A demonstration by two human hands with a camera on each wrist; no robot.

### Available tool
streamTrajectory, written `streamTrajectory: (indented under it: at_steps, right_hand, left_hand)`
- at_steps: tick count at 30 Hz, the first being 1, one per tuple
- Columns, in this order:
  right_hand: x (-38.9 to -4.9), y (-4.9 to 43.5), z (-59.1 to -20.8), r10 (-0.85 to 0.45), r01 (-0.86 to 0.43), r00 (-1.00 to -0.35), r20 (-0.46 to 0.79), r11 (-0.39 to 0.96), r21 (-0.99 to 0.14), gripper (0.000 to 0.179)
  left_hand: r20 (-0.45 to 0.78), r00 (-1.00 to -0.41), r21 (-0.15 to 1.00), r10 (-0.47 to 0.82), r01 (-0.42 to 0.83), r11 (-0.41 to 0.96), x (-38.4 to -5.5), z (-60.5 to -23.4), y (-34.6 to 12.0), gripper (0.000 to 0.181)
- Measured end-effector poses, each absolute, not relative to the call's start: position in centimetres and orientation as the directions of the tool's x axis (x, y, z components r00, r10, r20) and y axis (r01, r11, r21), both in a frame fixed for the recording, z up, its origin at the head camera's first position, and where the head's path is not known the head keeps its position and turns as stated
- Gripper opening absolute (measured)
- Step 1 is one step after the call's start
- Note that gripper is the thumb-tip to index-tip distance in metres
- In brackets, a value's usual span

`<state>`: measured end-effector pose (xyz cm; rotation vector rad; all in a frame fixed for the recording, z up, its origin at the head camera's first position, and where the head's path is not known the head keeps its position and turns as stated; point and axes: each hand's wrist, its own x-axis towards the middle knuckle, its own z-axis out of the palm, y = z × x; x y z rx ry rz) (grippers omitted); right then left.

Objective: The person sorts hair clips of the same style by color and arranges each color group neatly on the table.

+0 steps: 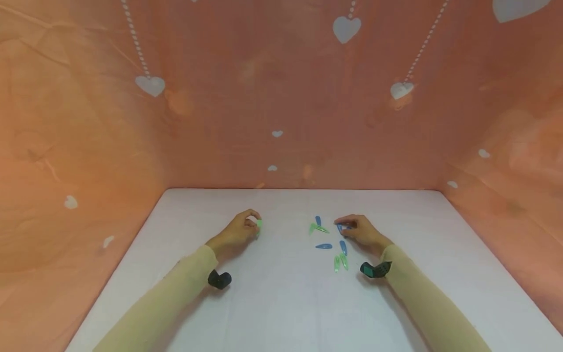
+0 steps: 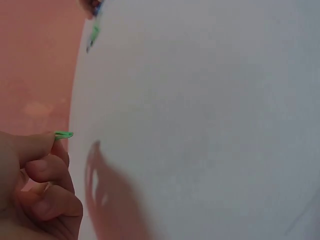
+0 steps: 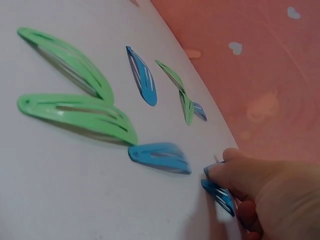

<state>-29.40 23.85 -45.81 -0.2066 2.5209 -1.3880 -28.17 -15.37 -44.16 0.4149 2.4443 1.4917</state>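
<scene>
In the head view my left hand (image 1: pixel 237 232) is at left of centre, thumb and finger pinching a green snap hair clip (image 1: pixel 259 226). The left wrist view shows the tip of that green clip (image 2: pixel 64 134) sticking out from the pinch. To the right, my right hand (image 1: pixel 362 232) pinches a blue snap hair clip (image 3: pixel 212 169), mostly covered by the fingertips. Just under those fingers is another blue clip (image 3: pixel 218 196). Closest to them otherwise is a blue clip (image 3: pixel 161 157) lying flat, beside two green clips (image 3: pixel 85 117) whose sides meet.
Farther back on the white table (image 1: pixel 281 303) lie a blue clip (image 1: pixel 324 246), two green clips (image 1: pixel 319 228) touching each other and one more blue clip (image 1: pixel 318 220). An orange cloth (image 1: pixel 281 98) with pale hearts rises behind the table and along both sides.
</scene>
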Motion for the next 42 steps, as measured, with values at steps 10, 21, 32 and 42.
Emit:
streamTrajectory:
  at_steps: [10, 21, 32, 42]
  right_hand:
    - [-29.5, 23.7, -45.5, -0.233, 0.018, -0.959, -0.163, 0.523, -0.852, 0.035]
    - [-29.3, 23.7, -45.6, -0.210, 0.049, -0.959, -0.189, 0.536, -0.843, 0.035]
    - [-29.2, 24.1, -45.7, -0.198, 0.055, -0.962, -0.189, 0.536, -0.842, 0.035]
    - [-29.0, 24.0, -45.5, -0.231, 0.011, -0.958, -0.171, 0.566, -0.825, 0.035]
  left_hand:
    - [-0.069, -0.957, 0.778, 0.282, 0.125, 0.616, -29.3, -44.6, -17.1, 0.023]
    - [-0.026, -0.944, 0.652, 0.329, 0.233, 0.721, -29.3, -44.3, -17.4, 0.032]
    - [-0.012, -0.934, 0.686, 0.356, 0.252, 0.683, -29.5, -44.8, -18.3, 0.027]
    - [-0.025, -0.914, 0.747, 0.406, 0.253, 0.614, -30.2, -45.4, -19.4, 0.033]
